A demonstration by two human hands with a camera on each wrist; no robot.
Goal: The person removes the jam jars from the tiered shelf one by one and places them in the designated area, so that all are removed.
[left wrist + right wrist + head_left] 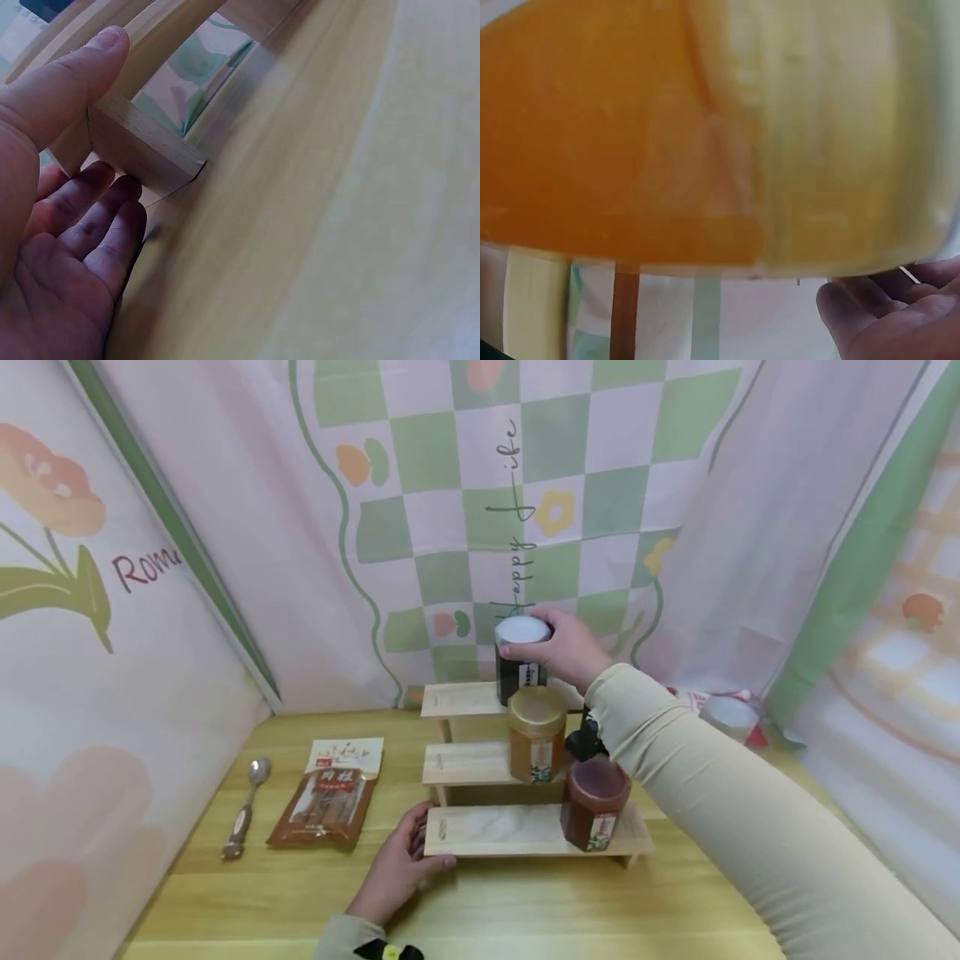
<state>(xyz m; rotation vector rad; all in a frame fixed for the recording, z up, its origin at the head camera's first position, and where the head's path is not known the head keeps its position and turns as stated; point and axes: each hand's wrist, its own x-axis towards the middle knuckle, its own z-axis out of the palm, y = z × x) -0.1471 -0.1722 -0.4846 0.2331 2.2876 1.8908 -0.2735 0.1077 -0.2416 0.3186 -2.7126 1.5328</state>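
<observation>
Wooden worktop (525,910) enclosed by a printed cloth backdrop (480,485), seen from the head camera. Near the far edge stands a three-step wooden rack (495,831), its lowest step facing the near edge. The left hand (397,860) holds the left end of the lowest step, thumb on top and fingers curled beneath the board; the left wrist view confirms the thumb (90,67) over the wood and the fingers (97,217) under it, probably to steady the rack. The right hand (562,647), reaching over the two lower steps, is clamped on the black jar with a white lid (519,664), which stands on the top step at the rack's right half; the grip closes around the lid and upper wall. An amber jar with a gold lid (536,735) sits on the middle step and a dark red jar (595,806) on the lowest, both directly below the reaching forearm and close to its sleeve, so they crowd the path. Toward the left edge lie a snack packet (330,793) and a spoon (246,810). A white-lidded container (727,717) rests by the far right corner.
</observation>
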